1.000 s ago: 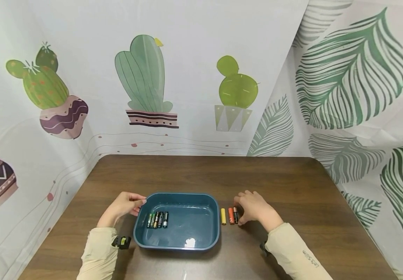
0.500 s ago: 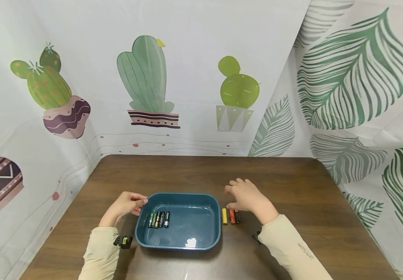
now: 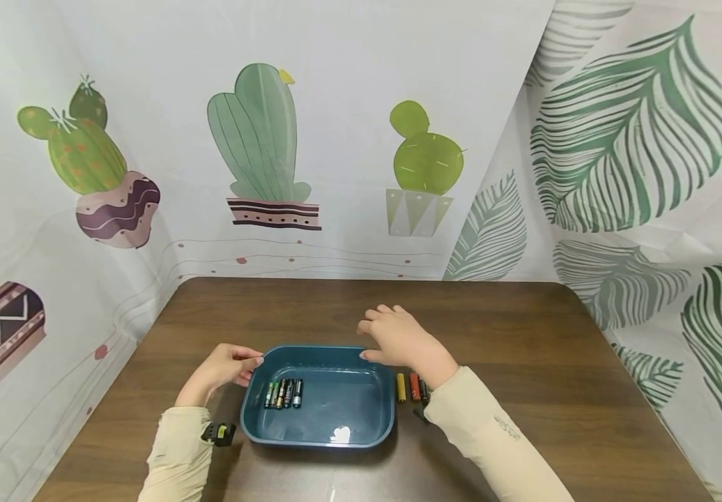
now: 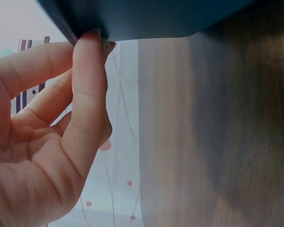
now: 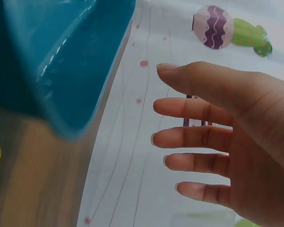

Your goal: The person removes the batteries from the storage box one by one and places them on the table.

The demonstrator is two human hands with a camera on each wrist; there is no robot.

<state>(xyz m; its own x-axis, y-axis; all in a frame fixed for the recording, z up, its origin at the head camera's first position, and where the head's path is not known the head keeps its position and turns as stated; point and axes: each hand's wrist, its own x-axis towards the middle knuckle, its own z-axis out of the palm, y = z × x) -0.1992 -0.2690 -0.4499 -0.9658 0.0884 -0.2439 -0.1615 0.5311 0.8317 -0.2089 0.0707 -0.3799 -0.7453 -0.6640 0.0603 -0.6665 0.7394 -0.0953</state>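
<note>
A blue rectangular tray (image 3: 336, 440) stands on the table, with a row of several batteries (image 3: 283, 393) lying in its left part. My left hand (image 3: 226, 368) pinches the tray's back left corner between thumb and fingers; the left wrist view shows the thumb (image 4: 91, 85) pressed up against the tray's edge. Over the back right corner hovers my right hand (image 3: 398, 338), holding nothing, its fingers (image 5: 194, 137) spread apart in the right wrist view. To the right of the tray lie a yellow battery (image 3: 401, 388), a red battery (image 3: 415, 387) and a black battery partly hidden by the right wrist.
The brown wooden table (image 3: 511, 328) reaches back to a white wall cloth (image 3: 348, 139) printed with cacti and leaves. Cream sleeves (image 3: 178, 446) cover both arms, and a small black device (image 3: 219, 434) sits at the left wrist.
My right hand has left the black battery, moving left and back past the red and yellow ones to the tray's back right corner. The left hand stays at its corner.
</note>
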